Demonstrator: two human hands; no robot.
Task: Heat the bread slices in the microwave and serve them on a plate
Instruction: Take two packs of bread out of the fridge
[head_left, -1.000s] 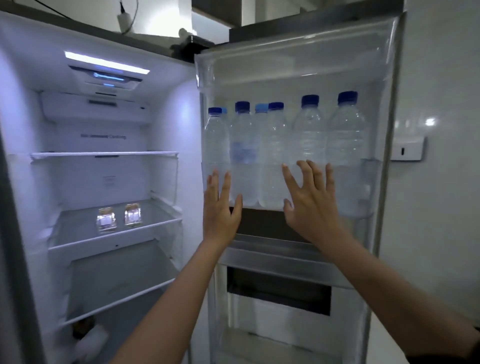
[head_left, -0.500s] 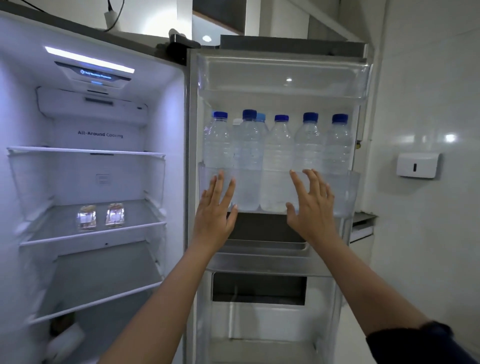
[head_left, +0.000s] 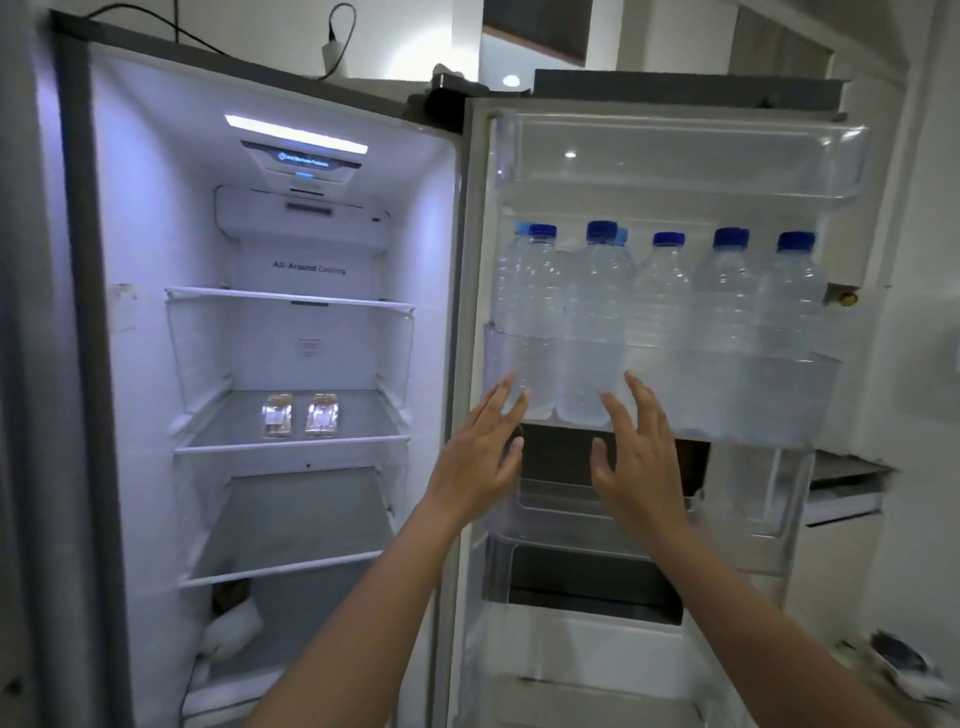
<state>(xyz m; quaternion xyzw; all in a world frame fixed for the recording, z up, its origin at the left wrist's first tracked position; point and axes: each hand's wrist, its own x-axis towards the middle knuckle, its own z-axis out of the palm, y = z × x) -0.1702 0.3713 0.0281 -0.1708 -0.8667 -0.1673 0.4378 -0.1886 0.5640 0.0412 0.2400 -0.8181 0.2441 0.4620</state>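
The fridge stands open, its door (head_left: 675, 156) swung to the right. Two small clear-wrapped packets (head_left: 300, 414) with something brownish inside lie side by side on the middle glass shelf (head_left: 291, 446); I cannot tell whether they are the bread. My left hand (head_left: 480, 457) and my right hand (head_left: 636, 452) are both raised in front of the door's inner side, fingers spread and straight, holding nothing. Their fingertips are at the lower edge of the door bin (head_left: 779, 405). No microwave or plate is in view.
Several blue-capped water bottles (head_left: 660, 312) fill the door bin. An empty clear bin sits above them. A white bundle (head_left: 231, 631) lies low in the fridge. White tiled wall and a counter edge (head_left: 847, 473) are at the right.
The view has shifted so the fridge interior is more central. Both hands have moved left relative to the door bin and come closer together, still spread and empty.
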